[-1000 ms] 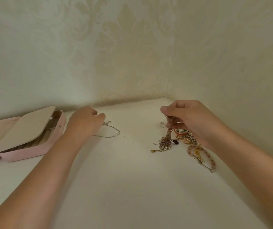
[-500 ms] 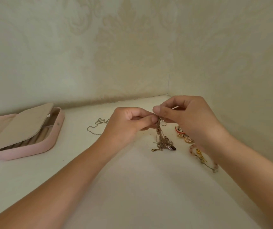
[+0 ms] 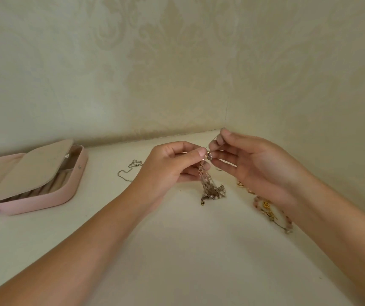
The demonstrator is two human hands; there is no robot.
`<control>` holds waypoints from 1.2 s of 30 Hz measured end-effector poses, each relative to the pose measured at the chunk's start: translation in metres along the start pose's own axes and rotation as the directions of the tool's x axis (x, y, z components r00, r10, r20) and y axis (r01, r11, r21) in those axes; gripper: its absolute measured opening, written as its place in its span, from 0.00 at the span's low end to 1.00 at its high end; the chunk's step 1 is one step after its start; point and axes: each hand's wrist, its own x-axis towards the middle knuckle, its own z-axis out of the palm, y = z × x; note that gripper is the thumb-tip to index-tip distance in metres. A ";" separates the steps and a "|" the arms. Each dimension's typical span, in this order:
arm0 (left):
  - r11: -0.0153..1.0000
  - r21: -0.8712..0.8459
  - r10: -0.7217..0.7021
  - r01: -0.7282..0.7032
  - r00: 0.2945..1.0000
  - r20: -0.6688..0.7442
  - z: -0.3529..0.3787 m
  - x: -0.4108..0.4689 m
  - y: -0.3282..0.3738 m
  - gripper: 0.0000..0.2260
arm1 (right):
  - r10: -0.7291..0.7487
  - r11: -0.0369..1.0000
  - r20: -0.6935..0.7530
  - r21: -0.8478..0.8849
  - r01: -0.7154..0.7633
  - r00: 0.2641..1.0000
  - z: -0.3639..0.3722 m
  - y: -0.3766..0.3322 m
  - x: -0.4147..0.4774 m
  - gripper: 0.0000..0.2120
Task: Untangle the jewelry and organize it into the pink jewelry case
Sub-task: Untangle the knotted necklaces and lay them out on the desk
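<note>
A tangled bunch of chains and beads point(image 3: 211, 188) hangs just above the white surface, its lower end touching it. My left hand point(image 3: 170, 168) pinches the top of the tangle between thumb and forefinger. My right hand point(image 3: 254, 164) pinches a thin strand at the same spot, fingers partly spread. The pink jewelry case point(image 3: 44, 195) lies open at the left, a beige flap over its ring rolls. A thin silver chain point(image 3: 128, 171) lies loose on the surface behind my left hand.
More jewelry lies under my right wrist: a pink bead bracelet with gold charms point(image 3: 272, 213) and small gold pieces point(image 3: 242, 185). Patterned walls meet in a corner point(image 3: 226, 127) right behind my hands. The white surface point(image 3: 177, 250) stretches toward me.
My left hand let go of the silver chain and came right to the tangle. Both hands now pinch its top and have lifted it. My right fingers have spread.
</note>
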 end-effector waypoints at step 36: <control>0.879 0.462 -0.173 0.121 0.982 0.071 -0.036 0.010 -0.003 0.04 | 0.037 0.993 -0.150 0.120 -0.018 0.988 -0.021 -0.018 0.000 0.13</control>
